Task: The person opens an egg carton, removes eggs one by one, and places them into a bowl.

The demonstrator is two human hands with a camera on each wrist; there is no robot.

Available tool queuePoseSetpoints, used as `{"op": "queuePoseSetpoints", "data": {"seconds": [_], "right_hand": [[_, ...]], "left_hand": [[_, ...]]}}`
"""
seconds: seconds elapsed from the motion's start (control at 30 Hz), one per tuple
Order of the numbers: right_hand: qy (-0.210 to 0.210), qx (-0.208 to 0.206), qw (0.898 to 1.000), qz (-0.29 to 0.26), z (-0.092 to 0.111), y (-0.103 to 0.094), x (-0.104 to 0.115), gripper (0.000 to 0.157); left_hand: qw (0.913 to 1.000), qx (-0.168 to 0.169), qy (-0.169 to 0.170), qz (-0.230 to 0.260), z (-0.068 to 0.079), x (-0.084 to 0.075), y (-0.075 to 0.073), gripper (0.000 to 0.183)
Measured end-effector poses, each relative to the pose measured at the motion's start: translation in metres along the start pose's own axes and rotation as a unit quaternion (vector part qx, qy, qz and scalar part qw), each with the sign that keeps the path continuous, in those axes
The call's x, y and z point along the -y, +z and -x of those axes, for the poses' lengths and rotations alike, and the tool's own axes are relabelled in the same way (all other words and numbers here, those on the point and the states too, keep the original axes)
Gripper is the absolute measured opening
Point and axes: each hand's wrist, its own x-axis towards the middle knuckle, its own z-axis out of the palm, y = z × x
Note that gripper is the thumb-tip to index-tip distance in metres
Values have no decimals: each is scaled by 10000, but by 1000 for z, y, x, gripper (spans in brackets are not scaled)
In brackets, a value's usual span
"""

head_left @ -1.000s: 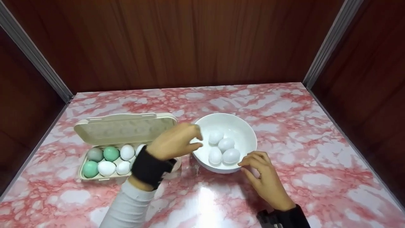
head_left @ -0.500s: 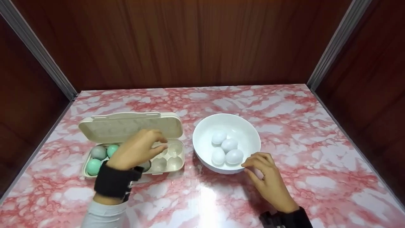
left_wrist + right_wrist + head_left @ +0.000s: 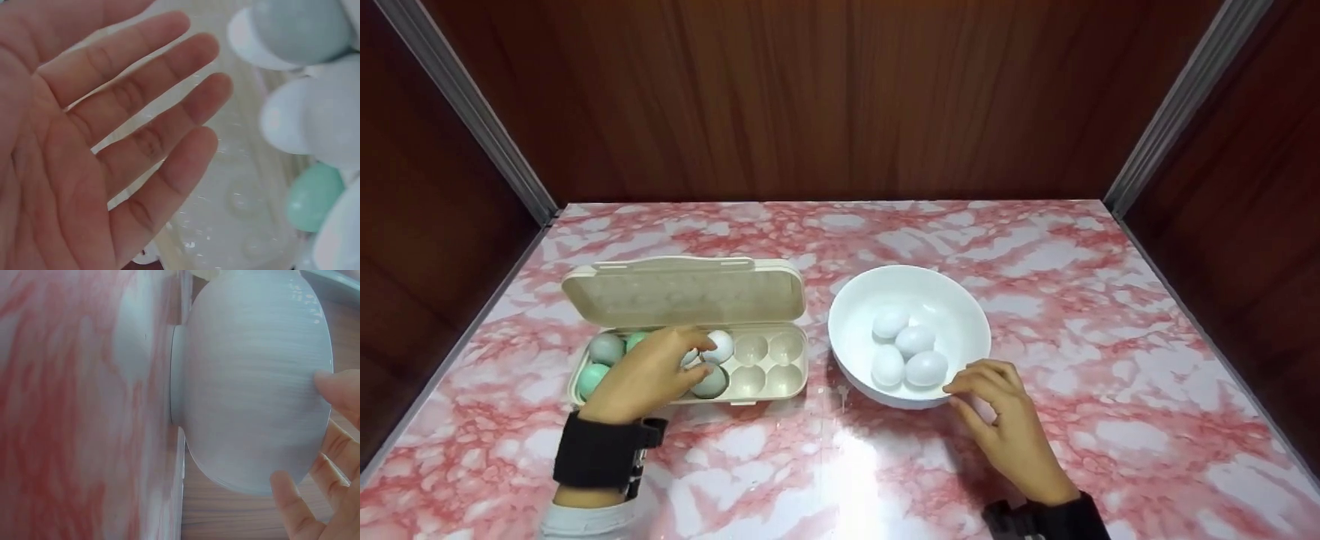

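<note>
My left hand (image 3: 649,371) is over the egg carton (image 3: 795,394), its thumb and forefinger beside a white egg (image 3: 718,346) and a grey egg (image 3: 710,382). In the left wrist view the fingers (image 3: 152,143) are extended and spread, holding nothing, with white, grey and green eggs in front of them. The hand hides part of the carton's left half. My right hand (image 3: 1005,424) pinches the near-right rim of a white bowl (image 3: 952,300). Several white eggs (image 3: 915,340) lie in the bowl. From the right wrist, its thumb shows on the bowl's outer wall (image 3: 253,382).
The carton's lid (image 3: 690,296) stands raised behind it, and its right-hand cups (image 3: 785,349) hold no eggs. Bowl and carton sit side by side on the red-and-white marbled table (image 3: 1065,315). A wooden panel (image 3: 840,105) rises behind the table, with more panels at both sides.
My left hand has moved left from the bowl's left rim to over the carton and lowered toward the eggs. The right hand has stayed at the bowl's rim. The head view has shifted slightly.
</note>
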Motion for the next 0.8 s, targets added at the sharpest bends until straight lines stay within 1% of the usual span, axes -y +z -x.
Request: {"op": "queuePoseSetpoints", "data": {"seconds": [0.2,0.37,0.47,0.63,0.8], "right_hand": [[6,6,10000,-3,0,0,0,32],[-156,-26,9999,-51,-1,-1,1,32],[-223,-31,9997,-89,-1,-1,1,32],[-150,-34,9998,-118,-1,-2,1,31],[-114,-31,9999,-97,-1,-1,1,32]], "left_hand": [[9996,-156,57,-243,6,4,18,33],[9985,-282,44,-462,8,5,27,25],[9981,-317,76,-527,7,4,30,20],[9974,-290,209,-621,2,3,32,16],[9971,-228,163,-706,-1,3,33,16]]}}
